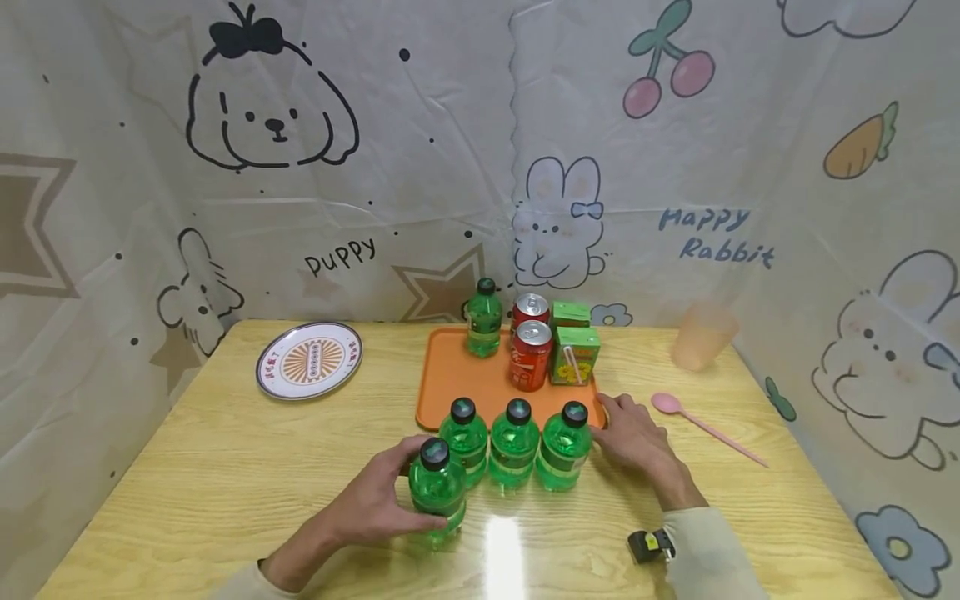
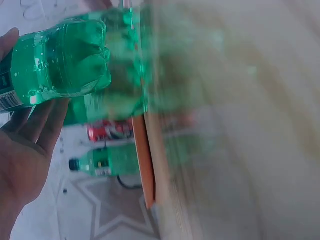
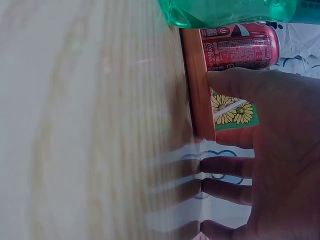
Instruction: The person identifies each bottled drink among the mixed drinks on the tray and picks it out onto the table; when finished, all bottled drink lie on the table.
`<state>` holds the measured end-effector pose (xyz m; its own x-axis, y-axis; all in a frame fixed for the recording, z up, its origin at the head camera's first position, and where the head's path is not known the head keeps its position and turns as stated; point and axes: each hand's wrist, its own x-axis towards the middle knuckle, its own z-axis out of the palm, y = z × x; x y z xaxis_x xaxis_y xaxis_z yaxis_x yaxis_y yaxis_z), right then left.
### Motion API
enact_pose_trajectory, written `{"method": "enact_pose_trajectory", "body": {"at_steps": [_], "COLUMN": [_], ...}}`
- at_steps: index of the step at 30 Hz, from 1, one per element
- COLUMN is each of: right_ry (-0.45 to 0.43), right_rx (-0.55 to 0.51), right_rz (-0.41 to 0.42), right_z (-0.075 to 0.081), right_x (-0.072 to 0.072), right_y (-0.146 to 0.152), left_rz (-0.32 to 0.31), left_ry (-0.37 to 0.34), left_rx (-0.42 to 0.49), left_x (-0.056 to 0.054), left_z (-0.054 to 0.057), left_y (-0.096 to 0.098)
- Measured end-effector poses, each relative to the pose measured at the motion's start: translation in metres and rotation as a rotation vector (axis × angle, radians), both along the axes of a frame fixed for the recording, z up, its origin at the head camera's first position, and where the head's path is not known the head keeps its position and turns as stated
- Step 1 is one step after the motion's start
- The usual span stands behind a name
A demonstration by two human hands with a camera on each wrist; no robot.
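My left hand [image 1: 378, 500] grips a green plastic soda bottle [image 1: 437, 487] with a black cap, thumb in front. In the left wrist view this bottle's base [image 2: 87, 60] shows above the table. Beside it stand three like bottles in a row, a left one [image 1: 463, 442], a middle one [image 1: 513, 442] and a right one [image 1: 563, 446], along the front edge of an orange tray [image 1: 465, 383]. My right hand [image 1: 637, 437] holds the tray's front right corner, its thumb at the front rim and forefinger at the side. Its other fingertips [image 3: 212, 189] reach down to the table.
On the tray stand another green bottle [image 1: 484, 321], red cola cans [image 1: 530, 358] and green juice boxes [image 1: 576, 357]. A patterned plate [image 1: 309, 361] lies at the back left. A peach cup [image 1: 703, 337] and pink spoon [image 1: 708, 427] are at right. Printed cloth walls [image 1: 450, 167] enclose the table.
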<state>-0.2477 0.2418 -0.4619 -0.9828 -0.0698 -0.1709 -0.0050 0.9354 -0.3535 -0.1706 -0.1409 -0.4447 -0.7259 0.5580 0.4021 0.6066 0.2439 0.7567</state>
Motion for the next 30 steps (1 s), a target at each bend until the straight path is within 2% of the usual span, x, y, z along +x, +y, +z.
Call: {"method": "enact_pose_trajectory", "body": {"at_steps": [6,13,19,22,28,30], "right_ry": [0.003,0.01,0.007,0.008,0.015,0.016], "right_rx": [0.004,0.015,0.011,0.015,0.011,0.008], "right_rz": [0.002,-0.004,-0.011,-0.014,-0.014,-0.014], "right_z": [0.0,-0.001,-0.002,-0.002,-0.002,-0.001], "right_x": [-0.001,-0.001,-0.002,-0.002,-0.001,-0.001], "right_y": [0.0,0.001,0.001,0.002,0.002,0.002], "left_rz": [-0.103,-0.204,-0.284,-0.279,-0.198,-0.171], "left_ry": [0.016,0.172,0.193,0.224,0.116,0.11], "left_rx": [0.01,-0.031,-0.057,-0.087,-0.147,-0.153], "left_x": [0.004,0.007,0.008,0.006,0.005,0.004], "left_z": [-0.001,-0.002,-0.001,-0.001,0.004,0.006], "left_y": [0.025,0.059,0.089,0.101,0.117,0.122]}}
